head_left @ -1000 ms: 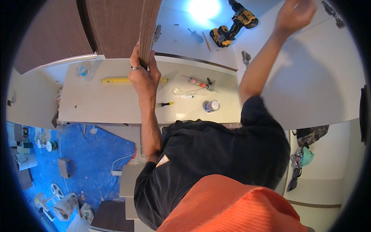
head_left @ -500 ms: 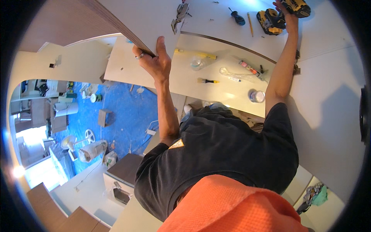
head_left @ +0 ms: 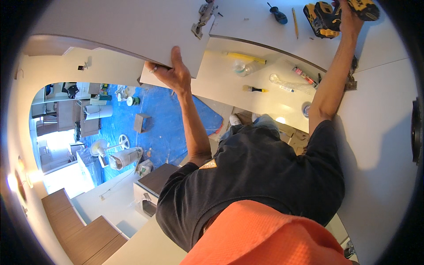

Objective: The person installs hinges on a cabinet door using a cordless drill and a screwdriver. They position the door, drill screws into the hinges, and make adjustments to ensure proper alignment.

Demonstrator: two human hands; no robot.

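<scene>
Behind everything is a room whose floor is covered with blue sheet (head_left: pixel 161 117). At the upper left is a white-faced panel (head_left: pixel 119 22). The left grip (head_left: pixel 176 78) is clamped on its lower edge, thumb on the white face, the other fingers partly hidden behind. This edge slants down to the right; the panel's upper part is cut off, so I cannot tell its long axis. At the upper right, the right grip (head_left: pixel 350 21) is closed around the handle of a yellow-and-black drill (head_left: pixel 329 17). Its handle runs from left to right, battery at left; its front end is cut off.
</scene>
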